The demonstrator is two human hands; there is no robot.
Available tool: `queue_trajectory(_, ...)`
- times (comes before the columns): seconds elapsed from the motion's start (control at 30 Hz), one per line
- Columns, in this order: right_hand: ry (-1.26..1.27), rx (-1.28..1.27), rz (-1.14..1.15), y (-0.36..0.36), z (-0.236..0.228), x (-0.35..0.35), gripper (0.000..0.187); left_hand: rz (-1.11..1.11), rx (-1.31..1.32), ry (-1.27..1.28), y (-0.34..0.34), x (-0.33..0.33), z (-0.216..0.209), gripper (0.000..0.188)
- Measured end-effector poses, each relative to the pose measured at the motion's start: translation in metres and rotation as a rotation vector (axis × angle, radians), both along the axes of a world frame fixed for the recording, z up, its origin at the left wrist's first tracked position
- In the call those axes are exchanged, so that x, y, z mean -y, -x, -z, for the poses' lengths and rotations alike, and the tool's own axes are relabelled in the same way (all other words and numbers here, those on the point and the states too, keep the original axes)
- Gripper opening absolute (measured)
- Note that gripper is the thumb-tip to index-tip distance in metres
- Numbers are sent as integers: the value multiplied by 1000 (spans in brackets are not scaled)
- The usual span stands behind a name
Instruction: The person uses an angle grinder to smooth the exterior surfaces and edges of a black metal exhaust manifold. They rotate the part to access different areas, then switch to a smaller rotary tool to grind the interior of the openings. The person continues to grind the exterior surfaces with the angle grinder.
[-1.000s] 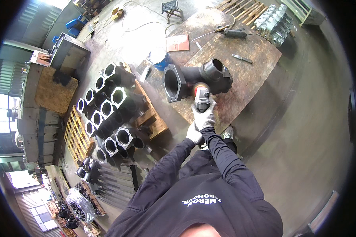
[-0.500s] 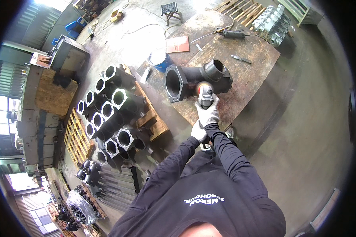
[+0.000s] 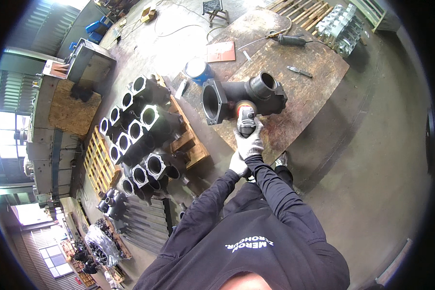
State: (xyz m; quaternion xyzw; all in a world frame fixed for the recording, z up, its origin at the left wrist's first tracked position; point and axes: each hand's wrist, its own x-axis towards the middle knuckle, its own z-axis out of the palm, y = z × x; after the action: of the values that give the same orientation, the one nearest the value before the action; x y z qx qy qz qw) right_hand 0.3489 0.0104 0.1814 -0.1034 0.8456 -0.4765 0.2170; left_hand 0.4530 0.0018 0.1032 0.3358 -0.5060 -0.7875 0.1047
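Note:
A dark cast-metal pipe fitting (image 3: 237, 91) with a hexagonal flange lies on a worn, stained tabletop (image 3: 307, 101). Against its near side, left of the round upright neck, sits the reddish-orange disc of an angle grinder (image 3: 247, 121). My right hand (image 3: 251, 144), in a white knit glove, is closed around the grinder just behind its head. Farther back and lower, my left hand (image 3: 238, 163), gloved too, grips the rear of the tool, which the hands and sleeve mostly hide.
A blue can (image 3: 198, 72), a red sheet (image 3: 221, 51), a knife-like tool (image 3: 299, 72) and a second power tool (image 3: 290, 40) lie beyond the fitting. To the left, several similar castings (image 3: 141, 130) stand on a wooden pallet (image 3: 192, 140). A folding stool (image 3: 214, 10) stands at the back.
The grinder and both hands have shifted slightly left along the fitting, still gripped. The view has turned a little, moving the surroundings right in the picture.

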Motion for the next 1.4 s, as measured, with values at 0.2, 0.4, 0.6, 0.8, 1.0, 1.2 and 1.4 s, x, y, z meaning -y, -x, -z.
queue_trajectory(0.2, -31, 28, -58, 3, -5, -4, 87, 120, 112, 313, 0, -2, -2, 52)
queue_trajectory(0.4, -38, 4, -67, 10, -4, 0, 87, -6, -58, 43, 8, -1, 5, 54)
queue_trajectory(0.6, 30, -59, -38, 21, -9, 2, 86, -4, -17, 78, 21, -5, -2, 47)
queue_trajectory(0.8, -39, -46, -231, 63, -42, 20, 90, -133, 3, 265, 59, 5, -13, 51)
queue_trajectory(1.0, -151, -39, -447, 108, -74, 48, 89, -272, 118, 411, 104, 16, -39, 40)
queue_trajectory(1.2, -266, -17, -552, 139, -80, 63, 105, -324, 220, 492, 132, 20, -52, 31)
queue_trajectory(1.4, -299, -76, -655, 173, -87, 98, 109, -465, 186, 315, 175, 45, -42, 33)
